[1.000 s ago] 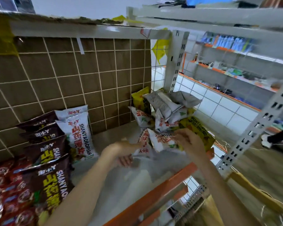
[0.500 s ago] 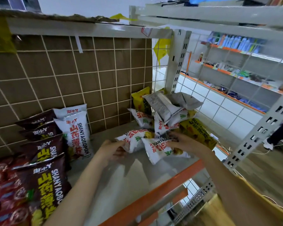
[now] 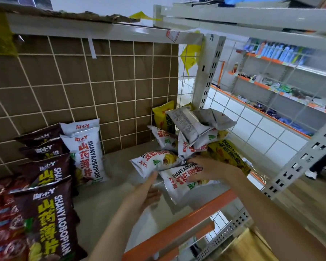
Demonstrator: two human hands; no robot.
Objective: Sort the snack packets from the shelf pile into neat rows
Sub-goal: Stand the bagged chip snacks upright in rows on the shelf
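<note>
Left hand [image 3: 145, 193] gripping the lower edge of a white snack packet [image 3: 156, 162], right hand [image 3: 209, 169] grasping a second white packet [image 3: 184, 182] beside it, jumbled packet pile [image 3: 194, 132] behind on the grey shelf [image 3: 105, 210], brown packets [image 3: 47, 219] standing in a row at left

1. I see my left hand [image 3: 146, 193] under one packet [image 3: 156, 162]; my right hand [image 3: 208, 169] lies on a second packet [image 3: 184, 182] just right of it.
2. The pile [image 3: 192, 130] sits behind my right hand; standing rows [image 3: 60, 159] sit left of my left hand, against the grid back [image 3: 102, 81].
</note>
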